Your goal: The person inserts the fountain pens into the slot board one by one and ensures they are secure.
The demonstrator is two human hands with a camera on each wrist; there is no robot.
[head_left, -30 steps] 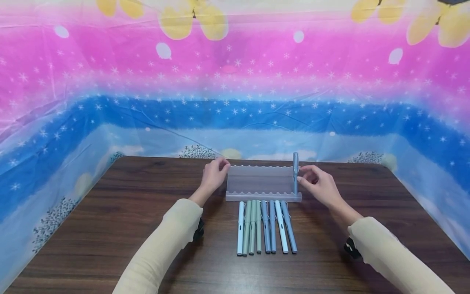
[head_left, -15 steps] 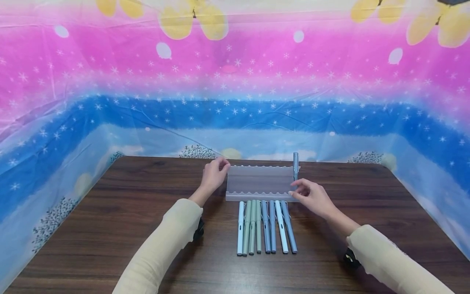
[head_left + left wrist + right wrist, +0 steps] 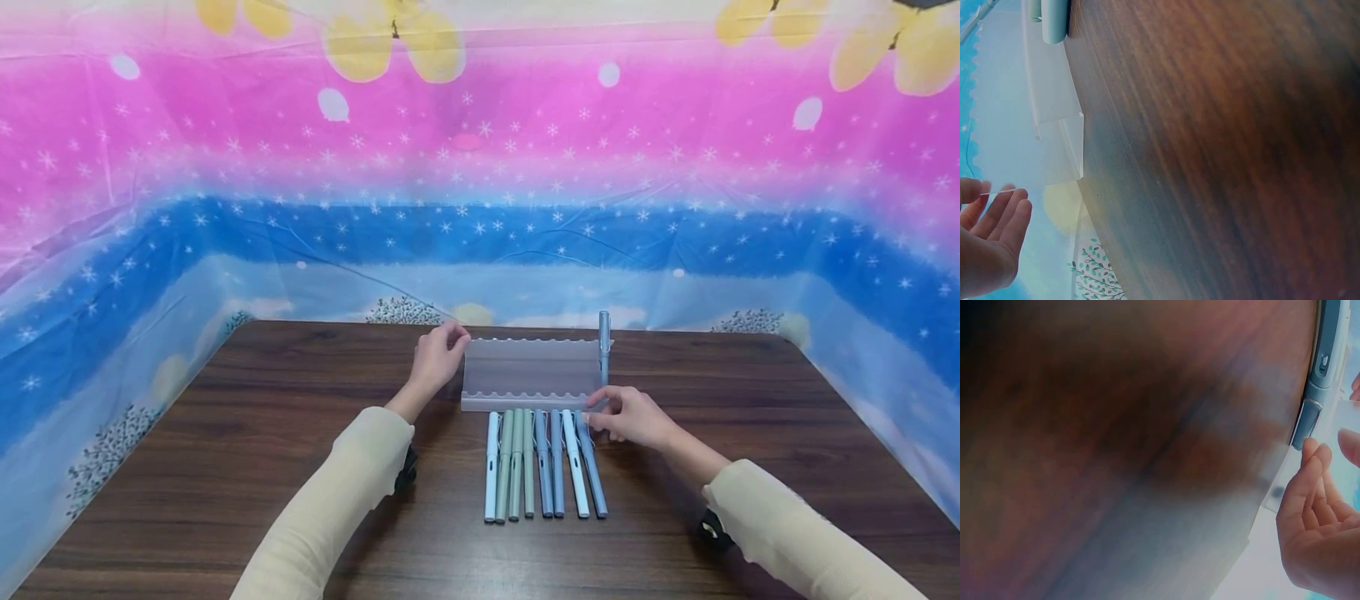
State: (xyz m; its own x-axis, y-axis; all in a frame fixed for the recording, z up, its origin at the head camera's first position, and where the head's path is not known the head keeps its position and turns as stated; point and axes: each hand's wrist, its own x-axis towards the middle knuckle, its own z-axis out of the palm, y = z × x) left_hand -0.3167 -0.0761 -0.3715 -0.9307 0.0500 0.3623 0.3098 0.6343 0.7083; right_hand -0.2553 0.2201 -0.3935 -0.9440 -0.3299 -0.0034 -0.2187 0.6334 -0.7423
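At the back of the table stands a clear plastic pen rack (image 3: pixel 532 367) with scalloped edges. My left hand (image 3: pixel 437 358) pinches its upper left corner; the left wrist view shows thumb and fingertips on either side of the thin sheet (image 3: pixel 1004 125). One grey-blue pen (image 3: pixel 604 337) stands in the rack's far right slot. Below the rack, my right hand (image 3: pixel 632 417) has its fingertips at the upper end of the rightmost grey-blue pen (image 3: pixel 592 475), which lies on the table. In the right wrist view the thumb is apart from the fingers, beside that pen (image 3: pixel 1327 356).
Left of the rightmost pen, a row of pens lies side by side: a white-blue one (image 3: pixel 576 467), grey-blue ones (image 3: pixel 545 475), green ones (image 3: pixel 515 467) and a pale blue one (image 3: pixel 491 475). The brown wooden table (image 3: pixel 300 433) backs onto a patterned cloth (image 3: pixel 480 233).
My right hand has left the upright pen in the rack and come down toward the table, to the rightmost lying pen. My left hand has kept its place on the rack.
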